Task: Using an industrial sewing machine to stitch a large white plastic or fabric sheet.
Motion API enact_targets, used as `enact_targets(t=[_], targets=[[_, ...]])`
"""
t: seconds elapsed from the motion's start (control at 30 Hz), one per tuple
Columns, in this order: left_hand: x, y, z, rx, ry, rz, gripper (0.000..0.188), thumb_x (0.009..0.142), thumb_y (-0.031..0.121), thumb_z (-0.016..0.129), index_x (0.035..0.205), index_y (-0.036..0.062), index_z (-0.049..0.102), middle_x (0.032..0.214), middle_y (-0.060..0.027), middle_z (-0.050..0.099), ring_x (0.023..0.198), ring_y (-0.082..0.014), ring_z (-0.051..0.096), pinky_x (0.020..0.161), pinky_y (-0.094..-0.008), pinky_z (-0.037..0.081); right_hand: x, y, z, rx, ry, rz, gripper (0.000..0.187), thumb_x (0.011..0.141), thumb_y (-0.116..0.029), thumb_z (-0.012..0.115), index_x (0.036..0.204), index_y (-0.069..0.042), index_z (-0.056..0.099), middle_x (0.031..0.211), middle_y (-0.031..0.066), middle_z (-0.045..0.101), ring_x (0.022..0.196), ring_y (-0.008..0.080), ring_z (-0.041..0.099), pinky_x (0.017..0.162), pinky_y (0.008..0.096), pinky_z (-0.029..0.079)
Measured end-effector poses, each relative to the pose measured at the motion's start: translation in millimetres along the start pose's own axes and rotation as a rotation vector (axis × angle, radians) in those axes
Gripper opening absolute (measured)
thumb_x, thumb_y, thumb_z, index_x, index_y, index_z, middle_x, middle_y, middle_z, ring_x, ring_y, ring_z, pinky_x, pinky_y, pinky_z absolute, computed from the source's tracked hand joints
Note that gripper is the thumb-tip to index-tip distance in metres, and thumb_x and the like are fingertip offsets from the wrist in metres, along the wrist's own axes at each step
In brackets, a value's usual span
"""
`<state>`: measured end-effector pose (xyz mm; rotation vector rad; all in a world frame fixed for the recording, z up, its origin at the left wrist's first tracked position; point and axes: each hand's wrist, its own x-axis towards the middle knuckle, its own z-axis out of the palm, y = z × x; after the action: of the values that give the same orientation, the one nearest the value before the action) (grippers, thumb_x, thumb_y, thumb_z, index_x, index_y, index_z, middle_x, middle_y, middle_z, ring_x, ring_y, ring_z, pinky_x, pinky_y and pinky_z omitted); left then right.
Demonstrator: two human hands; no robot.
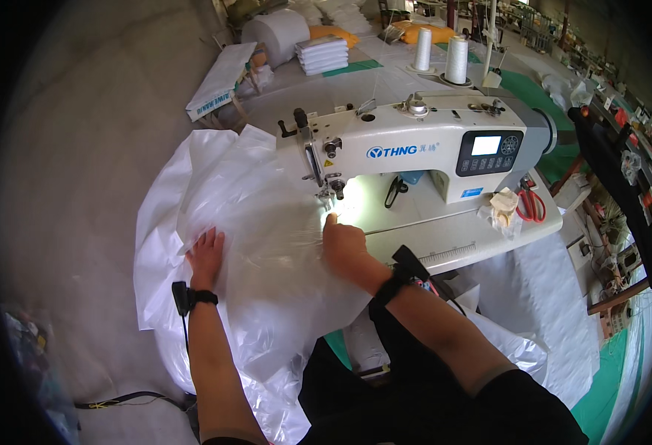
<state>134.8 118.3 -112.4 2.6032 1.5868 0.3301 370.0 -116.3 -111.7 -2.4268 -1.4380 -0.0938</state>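
A large sheet of crinkled, translucent white plastic [266, 274] hangs over the left end of a white sewing machine [385, 137] and down towards my lap. My left hand [205, 256] lies on the sheet with its fingers stretched out and slightly apart. Close below the lit needle and presser foot [329, 199] is my right hand [343, 243], at the sheet's right edge. Its index finger points up at the foot, and the other fingers are curled in. Whatever they pinch, if anything, is hidden from this view.
On the machine bed, red-handled scissors [531, 205] lie beside a crumpled beige scrap [502, 208], and small black thread snips [395, 191] rest under the arm. Two white thread cones [456, 61] stand behind. A folded white stack [321, 55] and a large white roll [272, 35] are further back.
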Motion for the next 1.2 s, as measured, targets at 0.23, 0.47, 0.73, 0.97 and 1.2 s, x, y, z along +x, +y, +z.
enact_targets(t=[0.23,0.47,0.73,0.97,1.2], targets=[[-60.0,47.7,-33.4,-0.076,0.425,0.398,0.019,0.086,0.018,0.057,0.097,0.0045,0.064,0.103,-0.0144,0.063,0.087,-0.0341,0.061,0.077,-0.0417,0.049,-97.2,48.8,-16.2,0.721,-0.212,0.144,0.034,0.08,-0.013,0.059,0.107,0.007,0.055,0.091,0.0241,0.064,0.083,0.0344,0.065,0.074,0.0411,0.051],[-251.7,182.6,-22.8,-0.319,0.349,0.553,0.021,0.074,0.017,0.068,0.091,0.0062,0.061,0.091,-0.0109,0.061,0.087,-0.0308,0.057,0.076,-0.0402,0.045,-176.7,72.9,-35.7,1.622,-0.621,0.431,0.033,0.09,-0.023,0.056,0.111,0.003,0.056,0.096,0.0133,0.065,0.08,0.0222,0.067,0.06,0.0305,0.056],[-265.6,135.7,10.2,-0.425,0.013,0.262,0.013,0.083,0.016,0.058,0.083,0.0025,0.058,0.072,-0.0092,0.057,0.07,-0.0223,0.057,0.067,-0.0336,0.046,-193.6,81.4,-6.7,1.626,-0.515,0.475,0.027,0.094,-0.019,0.047,0.107,0.003,0.055,0.088,0.0136,0.065,0.075,0.0284,0.067,0.06,0.035,0.055],[-252.9,146.9,-71.2,-1.397,-0.311,-0.091,0.023,0.092,0.014,0.047,0.074,0.0011,0.054,0.061,-0.005,0.055,0.052,-0.0135,0.053,0.052,-0.0251,0.042,-199.0,58.5,-41.7,0.824,0.234,-0.108,0.032,0.09,-0.018,0.05,0.115,0.001,0.051,0.098,0.015,0.06,0.074,0.0277,0.062,0.061,0.0339,0.047],[-263.6,160.1,-81.6,-1.256,-0.376,-0.053,0.016,0.09,0.011,0.051,0.08,0.0009,0.058,0.065,-0.004,0.057,0.055,-0.0109,0.054,0.054,-0.0238,0.042,-154.8,17.7,-83.4,1.638,-0.564,0.395,0.031,0.09,-0.023,0.058,0.11,0.001,0.056,0.091,0.0056,0.058,0.055,0.0096,0.054,0.042,0.0205,0.037]])
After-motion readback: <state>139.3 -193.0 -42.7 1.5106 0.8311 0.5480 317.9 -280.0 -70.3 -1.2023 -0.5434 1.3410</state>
